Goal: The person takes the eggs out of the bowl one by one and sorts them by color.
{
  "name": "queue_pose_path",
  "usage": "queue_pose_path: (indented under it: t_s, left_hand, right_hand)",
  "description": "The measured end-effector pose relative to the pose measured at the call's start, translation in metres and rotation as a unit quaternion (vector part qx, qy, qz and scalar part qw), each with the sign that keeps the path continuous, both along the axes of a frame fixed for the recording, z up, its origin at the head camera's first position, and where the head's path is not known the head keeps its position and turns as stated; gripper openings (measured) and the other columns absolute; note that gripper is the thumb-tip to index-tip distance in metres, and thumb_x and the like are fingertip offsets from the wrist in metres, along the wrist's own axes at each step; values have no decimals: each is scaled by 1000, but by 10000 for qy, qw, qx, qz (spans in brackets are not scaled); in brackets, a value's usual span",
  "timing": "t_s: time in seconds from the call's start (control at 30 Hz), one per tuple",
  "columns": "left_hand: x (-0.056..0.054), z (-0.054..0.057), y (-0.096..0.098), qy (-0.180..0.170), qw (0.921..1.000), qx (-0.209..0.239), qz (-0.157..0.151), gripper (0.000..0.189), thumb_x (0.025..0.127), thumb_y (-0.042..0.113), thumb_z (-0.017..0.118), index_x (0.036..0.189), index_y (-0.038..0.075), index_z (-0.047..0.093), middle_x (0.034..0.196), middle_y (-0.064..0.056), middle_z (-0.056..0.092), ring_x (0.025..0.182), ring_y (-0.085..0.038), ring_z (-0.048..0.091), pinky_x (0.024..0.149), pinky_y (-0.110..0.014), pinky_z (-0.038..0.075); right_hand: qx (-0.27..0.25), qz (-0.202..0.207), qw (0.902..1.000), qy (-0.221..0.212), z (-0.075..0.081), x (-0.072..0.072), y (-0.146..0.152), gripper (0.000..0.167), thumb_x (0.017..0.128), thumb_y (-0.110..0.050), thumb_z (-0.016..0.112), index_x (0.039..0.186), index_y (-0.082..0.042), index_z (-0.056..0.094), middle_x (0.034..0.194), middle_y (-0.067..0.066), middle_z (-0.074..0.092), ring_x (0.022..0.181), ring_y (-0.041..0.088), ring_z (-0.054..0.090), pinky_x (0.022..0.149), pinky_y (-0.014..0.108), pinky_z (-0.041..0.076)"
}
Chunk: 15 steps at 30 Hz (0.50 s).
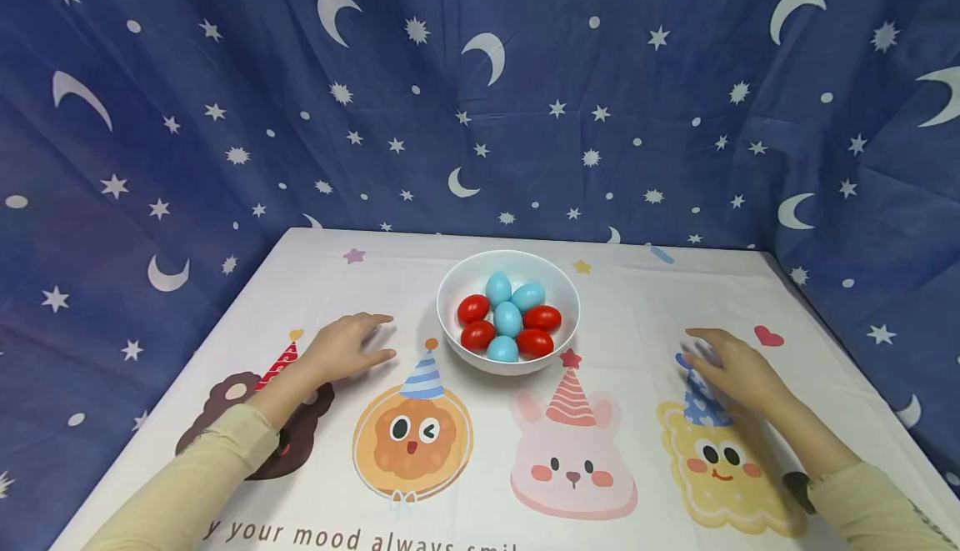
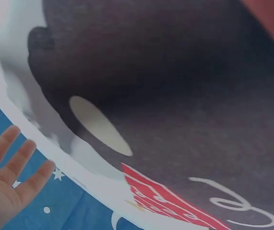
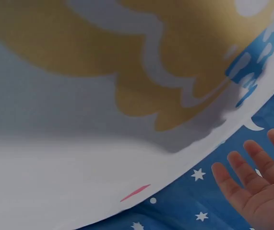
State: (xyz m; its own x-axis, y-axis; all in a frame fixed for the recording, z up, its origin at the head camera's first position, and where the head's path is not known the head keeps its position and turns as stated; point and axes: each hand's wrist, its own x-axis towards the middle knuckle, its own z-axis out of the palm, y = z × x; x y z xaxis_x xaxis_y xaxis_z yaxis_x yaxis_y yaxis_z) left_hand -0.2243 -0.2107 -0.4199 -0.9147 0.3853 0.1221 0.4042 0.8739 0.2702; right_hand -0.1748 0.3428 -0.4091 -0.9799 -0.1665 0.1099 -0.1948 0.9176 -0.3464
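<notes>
Left hand and right hand hold nothing, fingers spread. I see white bowl between them on table, touching neither. Left hand nearer: bowl lies to its right, bit farther out. Bowl round, no long side. Inside, four red eggs and four light blue eggs, smooth and shiny.

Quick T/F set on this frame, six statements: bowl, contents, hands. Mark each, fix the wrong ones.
1. The white bowl holds red pieces and blue pieces. True.
2. The red pieces outnumber the blue pieces. False: there are four of each.
3. The left hand and right hand are both apart from the bowl. True.
4. The right hand holds a blue piece. False: it holds nothing.
5. The bowl is tipped over. False: it stands upright on the white tablecloth.
6. The bowl is between the hands in the head view. True.
</notes>
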Motion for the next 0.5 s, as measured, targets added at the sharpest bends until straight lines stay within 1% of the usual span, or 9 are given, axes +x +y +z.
queue_pose_path:
  t_s: [0.13, 0.27, 0.37, 0.5]
  left_hand:
    - [-3, 0, 4, -29, 9999, 97, -11, 50, 82, 39, 69, 119, 7, 63, 121, -16, 63, 113, -35, 58, 96, -53, 51]
    - [-5, 2, 7, -139, 9996, 234, 14, 40, 83, 34, 69, 113, 7, 67, 111, -14, 67, 102, -31, 64, 88, -50, 55]
    - [-8, 7, 10, -284, 9986, 453, 5, 33, 86, 29, 67, 110, 6, 68, 105, -14, 69, 95, -30, 65, 83, -49, 56]
    - [-13, 10, 15, -392, 9963, 763, 63, 31, 89, 27, 64, 110, 5, 68, 105, -15, 68, 97, -32, 63, 85, -50, 55]
  right_hand:
    - [-157, -78, 9998, 28, 2, 0, -3, 44, 92, -25, 61, 123, 5, 55, 124, 33, 53, 116, 51, 48, 97, 66, 42]
    - [-146, 19, 9998, 147, 7, -3, -9, 40, 91, -22, 63, 120, 5, 58, 120, 31, 57, 109, 48, 55, 91, 63, 48]
    - [-49, 57, 9998, 161, 13, -7, -16, 39, 90, -20, 63, 121, 4, 58, 117, 29, 59, 105, 46, 57, 87, 61, 52]
    - [-89, 100, 9996, 247, 21, -9, -25, 38, 90, -18, 63, 121, 4, 59, 114, 28, 62, 102, 45, 58, 84, 60, 54]
